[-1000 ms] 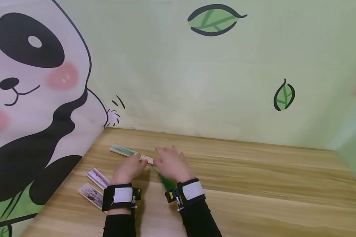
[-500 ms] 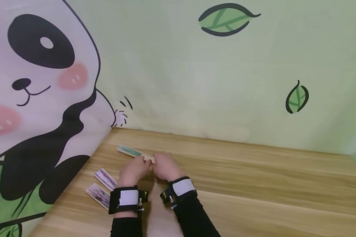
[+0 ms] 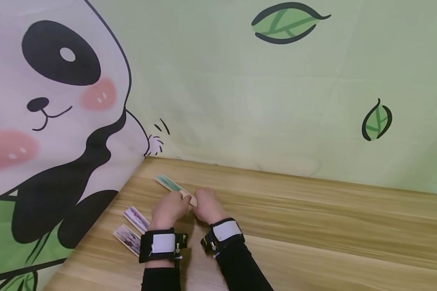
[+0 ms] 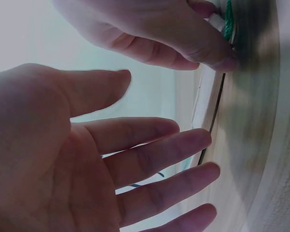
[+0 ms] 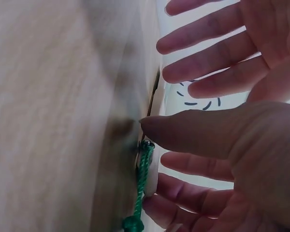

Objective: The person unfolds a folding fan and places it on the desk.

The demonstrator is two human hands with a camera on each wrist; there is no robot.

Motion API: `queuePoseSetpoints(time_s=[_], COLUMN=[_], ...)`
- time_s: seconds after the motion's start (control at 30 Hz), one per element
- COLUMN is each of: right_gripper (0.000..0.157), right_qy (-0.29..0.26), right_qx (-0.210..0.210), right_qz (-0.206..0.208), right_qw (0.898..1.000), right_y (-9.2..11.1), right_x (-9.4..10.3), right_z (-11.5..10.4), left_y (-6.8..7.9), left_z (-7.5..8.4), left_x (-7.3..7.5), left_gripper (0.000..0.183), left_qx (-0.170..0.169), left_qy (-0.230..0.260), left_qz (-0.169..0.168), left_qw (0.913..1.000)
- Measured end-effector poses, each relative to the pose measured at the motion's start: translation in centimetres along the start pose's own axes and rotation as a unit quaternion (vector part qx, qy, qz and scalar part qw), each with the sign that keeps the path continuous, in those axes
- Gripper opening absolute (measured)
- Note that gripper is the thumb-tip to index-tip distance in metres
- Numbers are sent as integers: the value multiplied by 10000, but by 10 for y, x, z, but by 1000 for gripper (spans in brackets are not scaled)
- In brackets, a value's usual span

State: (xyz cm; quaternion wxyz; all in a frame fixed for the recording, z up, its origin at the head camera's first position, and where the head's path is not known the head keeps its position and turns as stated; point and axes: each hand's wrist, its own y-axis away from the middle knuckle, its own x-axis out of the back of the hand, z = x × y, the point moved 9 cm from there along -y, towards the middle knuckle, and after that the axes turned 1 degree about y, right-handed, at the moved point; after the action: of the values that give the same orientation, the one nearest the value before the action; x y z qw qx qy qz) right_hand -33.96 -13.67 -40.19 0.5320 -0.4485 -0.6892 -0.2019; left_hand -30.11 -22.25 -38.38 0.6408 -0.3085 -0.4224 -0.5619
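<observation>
Looking down from the head view, we see the person's left hand [image 3: 169,209] and right hand [image 3: 209,206] meet over a folded fan [image 3: 172,186] on the wooden tabletop [image 3: 313,226]. The fan slants from the right hand towards 10 o'clock, its teal-printed end outermost and its bare wood end nearest the fingers.

The left forearm rises from 6 o'clock; in its wrist view we find four fingers straight and slightly spread, thumb apart, tips beside the fan's edge. We cannot tell whether they touch it. The right forearm reaches in from 5 o'clock, and this hand pinches the bare end, thumb on one side, bent fingers on the other. Beside that thumb, the right wrist view shows us a green cord [image 5: 143,176] running towards 6 o'clock to a knot [image 5: 133,224].

At about 8 o'clock from the left hand, we see two purple-printed fans [image 3: 135,218] lying side by side, partly hidden by the wrist.
</observation>
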Motion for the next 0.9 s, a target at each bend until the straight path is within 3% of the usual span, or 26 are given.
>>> queuePoseSetpoints(time_s=[0.23,0.4,0.57,0.73,0.9], right_gripper=[17,18,31,39,26], right_qy=[-137,-397,-653,-1239,-2177], right_qx=[-197,-507,-555,-503,-794], right_qz=[0,-417,-701,-871,-711], right_qw=[9997,9971,9939,9872,9702], right_y=[3,8,12,15,24], right_x=[-4,-8,-10,-4,17], right_z=[5,9,13,22,47], left_y=[4,5,7,4,-5], left_z=[3,2,3,4,5], left_x=[1,-2,-4,-4,-9], left_gripper=[40,41,43,42,45], left_qx=[4,22,-66,-176,-226], left_qy=[138,248,353,426,795], left_qz=[72,-42,-135,9,65], left_qw=[9999,9997,9993,9989,9966])
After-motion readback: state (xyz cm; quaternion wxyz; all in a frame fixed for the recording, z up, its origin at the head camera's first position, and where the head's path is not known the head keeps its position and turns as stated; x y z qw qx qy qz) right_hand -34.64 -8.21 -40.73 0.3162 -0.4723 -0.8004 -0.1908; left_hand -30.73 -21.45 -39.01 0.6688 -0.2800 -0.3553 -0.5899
